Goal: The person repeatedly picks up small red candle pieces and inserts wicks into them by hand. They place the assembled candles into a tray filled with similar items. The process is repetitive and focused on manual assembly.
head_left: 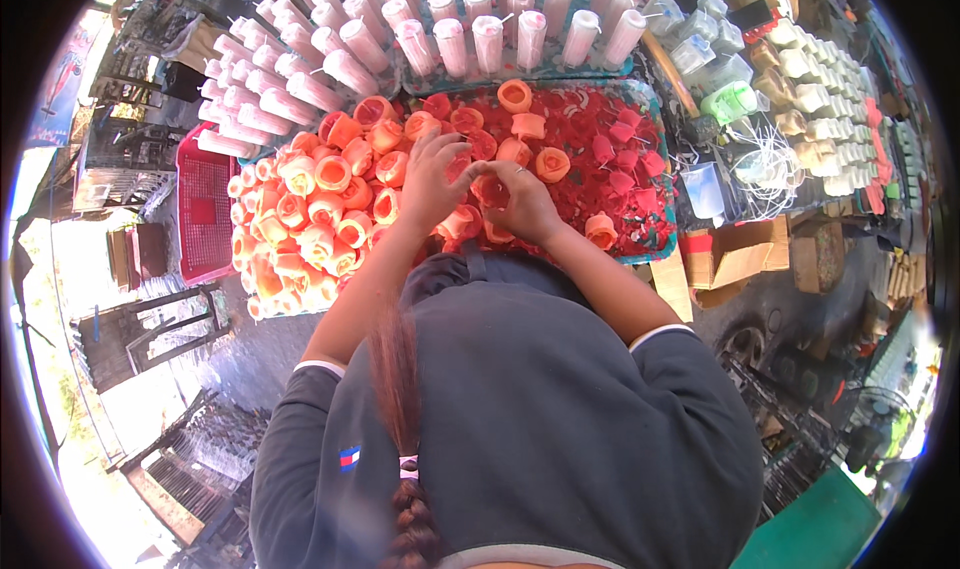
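Note:
My right hand [528, 207] is closed round a red-orange, rose-shaped wax cup [488, 191], its thumb and forefinger at the rim. Close beside it, my left hand [432, 181] has bent fingers, its thumb reaching toward the right fingertips. Something reddish shows between the left thumb and fingers, too hidden to make out. Both hands are above a tray [655, 119] strewn with red wax scraps [590, 119]. Many hollow orange wax roses [332, 173] are heaped to the left, with a few loose ones [552, 164] near the right hand.
Rows of pale pink pillar candles [488, 44] with wicks stand behind the tray. A red plastic basket [205, 204] lies to the left. At right are a tangle of white wick string [765, 174], clear plastic cups [700, 49], rows of pale blocks [825, 99] and an open cardboard box [735, 254].

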